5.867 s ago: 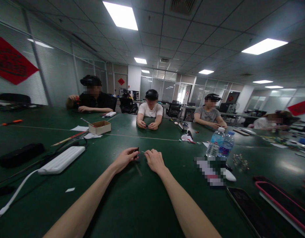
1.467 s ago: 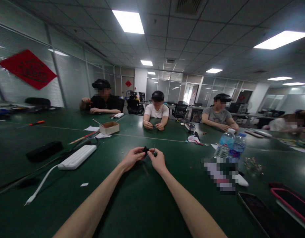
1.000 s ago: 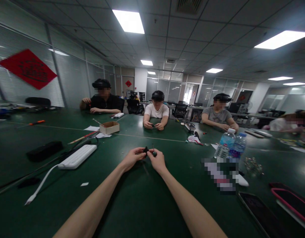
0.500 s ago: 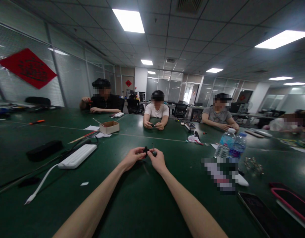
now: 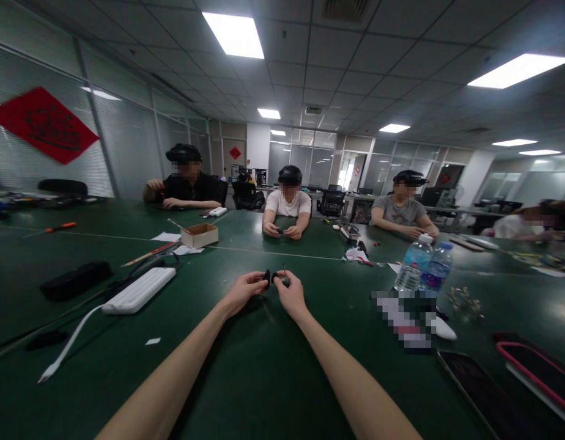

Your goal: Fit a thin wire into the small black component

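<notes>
Above the green table point(image 5: 246, 366), my left hand point(image 5: 244, 292) is closed on a small black piece point(image 5: 266, 278), gripped between thumb and fingertips. My right hand point(image 5: 291, 294) pinches another small dark part point(image 5: 276, 278). A narrow gap separates the two pieces. A dark rounded thing with a thin upright stem point(image 5: 286, 281) also shows at my right fingers; whether it joins the dark part I cannot tell. Both pieces are too small to name by kind.
A white power strip point(image 5: 140, 292) and black box point(image 5: 75, 281) lie left. Farther off stands an open cardboard box point(image 5: 199, 237). To the right are water bottles point(image 5: 414, 266), a phone point(image 5: 477, 388) and a white mouse point(image 5: 444, 329). Several people sit across the table.
The two black pieces, together between my fingertips before, are now apart with a gap between them. My hands have stayed in nearly the same place. The view has shifted slightly.
</notes>
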`<action>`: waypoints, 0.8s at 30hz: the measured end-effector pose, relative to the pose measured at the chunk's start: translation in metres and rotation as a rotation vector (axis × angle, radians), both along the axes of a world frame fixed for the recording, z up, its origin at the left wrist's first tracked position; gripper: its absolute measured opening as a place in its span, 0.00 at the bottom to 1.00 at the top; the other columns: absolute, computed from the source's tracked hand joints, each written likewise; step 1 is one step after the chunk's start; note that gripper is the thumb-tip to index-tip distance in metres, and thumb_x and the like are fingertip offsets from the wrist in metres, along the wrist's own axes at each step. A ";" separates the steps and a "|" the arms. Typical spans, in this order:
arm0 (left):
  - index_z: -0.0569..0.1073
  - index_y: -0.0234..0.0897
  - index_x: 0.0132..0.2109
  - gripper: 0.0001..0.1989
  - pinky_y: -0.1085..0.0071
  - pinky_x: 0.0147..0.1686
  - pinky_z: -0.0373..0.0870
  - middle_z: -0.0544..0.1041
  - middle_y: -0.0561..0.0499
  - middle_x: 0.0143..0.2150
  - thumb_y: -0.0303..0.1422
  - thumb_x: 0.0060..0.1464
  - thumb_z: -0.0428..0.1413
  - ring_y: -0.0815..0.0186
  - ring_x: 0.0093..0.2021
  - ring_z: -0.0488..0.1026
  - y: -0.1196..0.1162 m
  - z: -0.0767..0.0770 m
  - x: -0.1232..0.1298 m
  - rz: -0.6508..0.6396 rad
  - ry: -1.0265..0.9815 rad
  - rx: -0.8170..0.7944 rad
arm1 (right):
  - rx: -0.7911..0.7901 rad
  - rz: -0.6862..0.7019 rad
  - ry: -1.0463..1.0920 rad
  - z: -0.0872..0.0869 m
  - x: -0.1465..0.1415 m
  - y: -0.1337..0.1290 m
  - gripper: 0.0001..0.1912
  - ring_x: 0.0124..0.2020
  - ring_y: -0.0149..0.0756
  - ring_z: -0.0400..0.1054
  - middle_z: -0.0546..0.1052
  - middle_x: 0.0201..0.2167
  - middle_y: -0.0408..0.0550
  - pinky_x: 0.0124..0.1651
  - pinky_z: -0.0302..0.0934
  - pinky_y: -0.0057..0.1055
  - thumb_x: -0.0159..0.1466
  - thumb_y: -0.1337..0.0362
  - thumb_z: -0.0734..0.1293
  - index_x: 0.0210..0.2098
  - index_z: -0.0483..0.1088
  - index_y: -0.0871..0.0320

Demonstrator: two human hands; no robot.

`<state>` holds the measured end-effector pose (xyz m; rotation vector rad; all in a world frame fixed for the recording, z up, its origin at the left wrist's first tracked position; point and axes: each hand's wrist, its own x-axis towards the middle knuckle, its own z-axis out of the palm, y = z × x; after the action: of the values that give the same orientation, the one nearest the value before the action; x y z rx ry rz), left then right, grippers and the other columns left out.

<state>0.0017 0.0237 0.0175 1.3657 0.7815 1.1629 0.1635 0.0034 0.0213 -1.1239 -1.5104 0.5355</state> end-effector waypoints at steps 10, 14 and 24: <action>0.73 0.34 0.44 0.18 0.71 0.37 0.66 0.75 0.45 0.40 0.33 0.43 0.61 0.67 0.36 0.71 -0.002 0.003 0.001 -0.009 -0.031 -0.039 | 0.025 0.090 0.003 0.003 0.000 -0.008 0.13 0.27 0.32 0.66 0.72 0.28 0.43 0.31 0.59 0.27 0.58 0.57 0.61 0.38 0.69 0.57; 0.73 0.33 0.44 0.18 0.71 0.37 0.66 0.75 0.44 0.40 0.34 0.43 0.61 0.66 0.37 0.72 -0.003 0.005 0.001 -0.001 -0.011 -0.035 | 0.048 0.061 -0.024 0.005 0.000 -0.010 0.13 0.30 0.32 0.67 0.73 0.31 0.44 0.34 0.59 0.28 0.57 0.61 0.62 0.41 0.67 0.56; 0.73 0.33 0.45 0.21 0.69 0.39 0.65 0.75 0.44 0.40 0.35 0.42 0.61 0.63 0.39 0.71 -0.004 0.004 0.001 0.006 0.010 -0.001 | 0.053 0.041 -0.081 0.003 0.003 -0.008 0.12 0.33 0.34 0.68 0.74 0.33 0.44 0.37 0.59 0.29 0.56 0.59 0.64 0.39 0.69 0.56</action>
<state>0.0027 0.0198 0.0211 1.3701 0.7929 1.1610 0.1667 -0.0048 0.0248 -1.0867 -1.6118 0.4798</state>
